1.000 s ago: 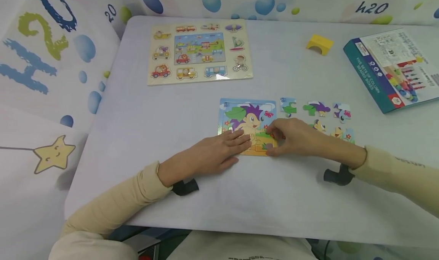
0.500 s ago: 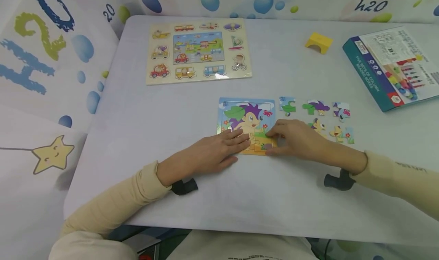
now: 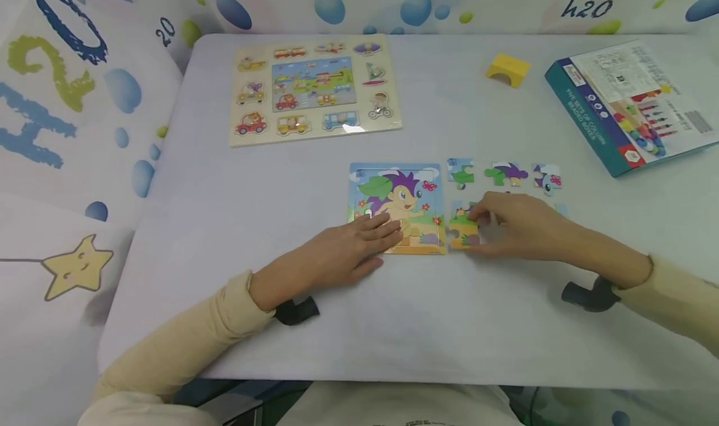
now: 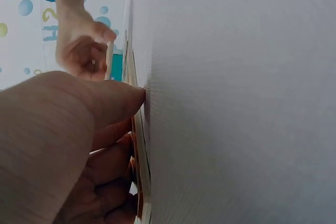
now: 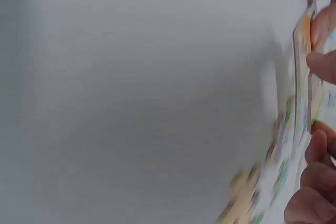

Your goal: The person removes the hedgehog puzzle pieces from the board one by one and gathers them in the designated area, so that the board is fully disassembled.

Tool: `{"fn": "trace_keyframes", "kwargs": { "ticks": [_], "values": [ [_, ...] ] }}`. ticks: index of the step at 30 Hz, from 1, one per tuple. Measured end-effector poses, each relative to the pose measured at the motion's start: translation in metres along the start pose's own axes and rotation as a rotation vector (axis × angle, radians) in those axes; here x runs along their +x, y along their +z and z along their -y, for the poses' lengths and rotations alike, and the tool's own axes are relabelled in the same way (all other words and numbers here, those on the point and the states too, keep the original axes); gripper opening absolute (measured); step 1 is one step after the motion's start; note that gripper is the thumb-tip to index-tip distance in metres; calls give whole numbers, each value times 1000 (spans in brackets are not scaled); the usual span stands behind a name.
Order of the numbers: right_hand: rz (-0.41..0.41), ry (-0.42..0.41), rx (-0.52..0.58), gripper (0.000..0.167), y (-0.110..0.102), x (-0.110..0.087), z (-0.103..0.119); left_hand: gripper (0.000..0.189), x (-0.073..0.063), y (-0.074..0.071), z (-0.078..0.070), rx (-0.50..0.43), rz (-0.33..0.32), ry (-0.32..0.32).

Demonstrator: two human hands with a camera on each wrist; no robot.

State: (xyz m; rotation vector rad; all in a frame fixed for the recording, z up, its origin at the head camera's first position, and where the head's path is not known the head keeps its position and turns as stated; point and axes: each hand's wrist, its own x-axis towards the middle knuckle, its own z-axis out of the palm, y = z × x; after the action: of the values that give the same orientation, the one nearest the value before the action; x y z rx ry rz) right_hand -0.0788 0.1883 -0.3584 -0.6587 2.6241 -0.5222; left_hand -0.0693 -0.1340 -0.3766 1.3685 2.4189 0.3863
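Observation:
My left hand lies with straight fingers on the lower left of a hedgehog puzzle board, covering that corner. In the left wrist view, its thumb is by the board's edge. My right hand pinches a puzzle piece with grass and orange ground, just right of the board. In the left wrist view this piece stands on edge between thumb and fingers, above the board. Loose puzzle pieces lie right of the board, some hidden behind the right hand.
A wooden vehicle puzzle lies at the back left of the white table. Toward the back right are a yellow arch block and a teal-edged box. Another loose piece shows a purple hedgehog head.
My right hand has moved right from the board's lower right, carrying the puzzle piece off it. The left hand stays on the board. The head view has shifted slightly.

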Motion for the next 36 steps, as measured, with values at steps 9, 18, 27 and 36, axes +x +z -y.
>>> {"fn": "trace_keyframes", "kwargs": {
  "ticks": [9,18,27,36],
  "values": [
    [-150,-23,-92,45,-5,-67,-65,51,-2,0,1,16,1,-3],
    [-151,63,-105,45,5,-98,-94,52,-3,3,3,15,-11,-8],
    [-151,11,-57,45,9,-100,-100,52,-4,2,3,1,-18,-11],
    [-91,97,-163,47,-6,-94,-92,51,-1,1,1,-5,-5,-6]
  ]
}}
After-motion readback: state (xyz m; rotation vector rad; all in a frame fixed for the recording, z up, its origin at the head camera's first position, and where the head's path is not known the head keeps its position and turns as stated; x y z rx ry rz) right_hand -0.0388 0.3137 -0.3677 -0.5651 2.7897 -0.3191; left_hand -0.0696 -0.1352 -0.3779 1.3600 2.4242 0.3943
